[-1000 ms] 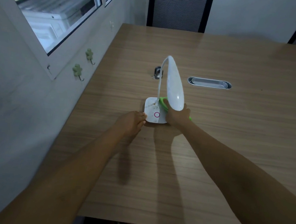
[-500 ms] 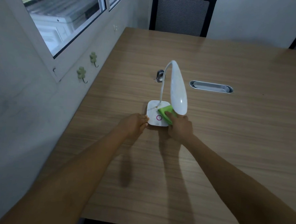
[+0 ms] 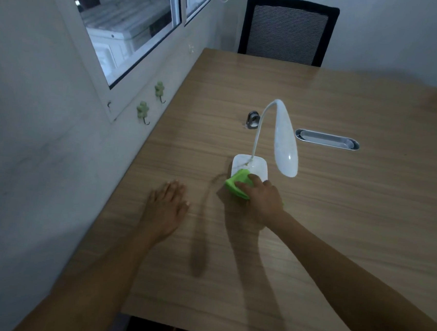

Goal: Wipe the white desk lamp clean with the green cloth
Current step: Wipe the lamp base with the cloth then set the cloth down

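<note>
My right hand [image 3: 262, 200] presses the green cloth [image 3: 237, 184] down on the near left corner of the white desk lamp [image 3: 285, 143]. My fingers [image 3: 244, 185] lie on top of the cloth and curl around it, so they are clamped on it. The lamp stands near the middle of the wooden surface [image 3: 336, 222]. Its flat square base sits just past my right hand, at about 12 o'clock from it. A thin bent neck goes up from the base, and the long lamp head hangs down at about 1 o'clock. My left hand [image 3: 166, 205] lies flat on the surface at about 9 o'clock from the cloth, apart from the lamp. Its fingers are spread out and hold nothing. A grey slot [image 3: 326, 142] is set in the surface at 2 o'clock from the lamp base. A black chair [image 3: 286, 29] stands at the far edge.
</note>
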